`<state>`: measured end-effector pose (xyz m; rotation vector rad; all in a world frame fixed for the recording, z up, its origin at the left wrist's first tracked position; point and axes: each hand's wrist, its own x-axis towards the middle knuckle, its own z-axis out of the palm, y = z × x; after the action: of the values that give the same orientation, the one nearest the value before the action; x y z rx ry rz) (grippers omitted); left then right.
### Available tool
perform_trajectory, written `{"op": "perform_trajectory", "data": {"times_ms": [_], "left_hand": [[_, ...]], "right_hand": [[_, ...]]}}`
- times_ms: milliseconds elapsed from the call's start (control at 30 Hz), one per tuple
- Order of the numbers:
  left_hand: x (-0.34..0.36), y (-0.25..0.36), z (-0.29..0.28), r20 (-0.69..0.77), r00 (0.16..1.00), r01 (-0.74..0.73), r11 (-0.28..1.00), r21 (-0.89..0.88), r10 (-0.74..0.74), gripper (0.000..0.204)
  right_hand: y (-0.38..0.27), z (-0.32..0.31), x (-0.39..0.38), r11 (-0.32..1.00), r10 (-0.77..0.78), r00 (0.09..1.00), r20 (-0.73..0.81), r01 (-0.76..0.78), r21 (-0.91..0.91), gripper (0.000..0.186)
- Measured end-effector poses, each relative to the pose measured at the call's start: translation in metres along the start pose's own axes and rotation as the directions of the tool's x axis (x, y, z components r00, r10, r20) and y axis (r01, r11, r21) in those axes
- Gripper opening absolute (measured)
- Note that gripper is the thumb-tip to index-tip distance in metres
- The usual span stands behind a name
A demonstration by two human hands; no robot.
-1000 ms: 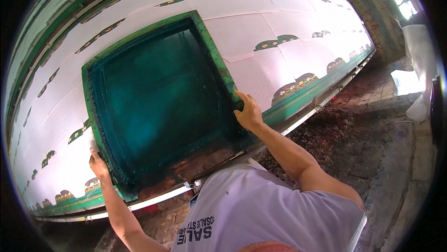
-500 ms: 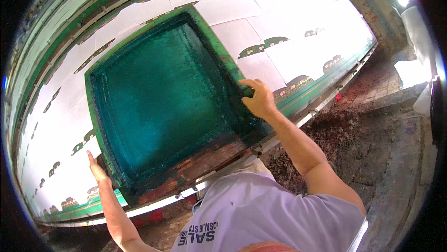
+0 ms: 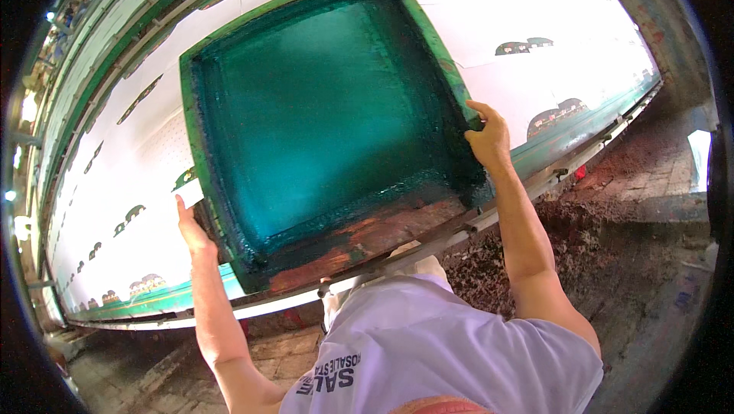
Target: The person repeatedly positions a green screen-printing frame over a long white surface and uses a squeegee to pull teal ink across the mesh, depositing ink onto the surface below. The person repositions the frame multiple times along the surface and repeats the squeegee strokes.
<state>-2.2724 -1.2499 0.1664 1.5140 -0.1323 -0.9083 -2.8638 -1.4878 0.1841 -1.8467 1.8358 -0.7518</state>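
A large screen-printing frame (image 3: 440, 51) with green painted rails and a teal, ink-stained mesh (image 3: 321, 116) lies over the long table in front of me. My right hand (image 3: 491, 135) grips its right rail, thumb and forefinger bent over the edge. At the left rail, my left hand (image 3: 196, 232) is pressed against a dark block on the side, its thumb stretched forward and its other fingers mostly hidden. Wet dark ink lines the inner edges of the frame. Its near rail (image 3: 359, 250) is worn to reddish-brown.
White sheets (image 3: 573, 20) with dark, flowered curved motifs (image 3: 556, 117) cover the table on both sides of the frame. A metal rail (image 3: 527, 194) with small stops runs along the near table edge, close to my body. Stained floor (image 3: 589, 238) lies at the right.
The frame has moved to the right along the table, with both hands at its sides. It now covers motifs that showed to its right before. The view has shifted too.
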Motion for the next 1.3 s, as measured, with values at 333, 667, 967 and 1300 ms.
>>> {"op": "perform_trajectory", "data": {"times_ms": [333,667,967,1300], "left_hand": [[-0.051,-0.076,0.124,-0.082,0.994,-0.078,0.995,-0.060,0.073,0.061],[-0.090,-0.081,0.179,-0.093,0.991,-0.094,0.994,0.048,0.098,0.058],[-0.080,-0.098,0.189,-0.111,0.985,-0.112,0.980,0.164,0.131,0.055],[-0.068,-0.109,0.195,-0.186,0.973,-0.045,0.905,0.422,0.135,0.072]], "right_hand": [[0.128,-0.069,0.061,0.978,0.121,0.991,-0.059,-0.109,0.177,0.073],[0.162,-0.095,0.079,0.987,0.124,0.992,-0.005,-0.123,0.107,0.071],[0.151,-0.110,0.056,0.993,-0.117,0.991,-0.064,0.115,-0.029,0.056],[0.047,-0.092,-0.081,0.614,-0.701,0.454,0.550,0.777,0.142,0.057]]}}
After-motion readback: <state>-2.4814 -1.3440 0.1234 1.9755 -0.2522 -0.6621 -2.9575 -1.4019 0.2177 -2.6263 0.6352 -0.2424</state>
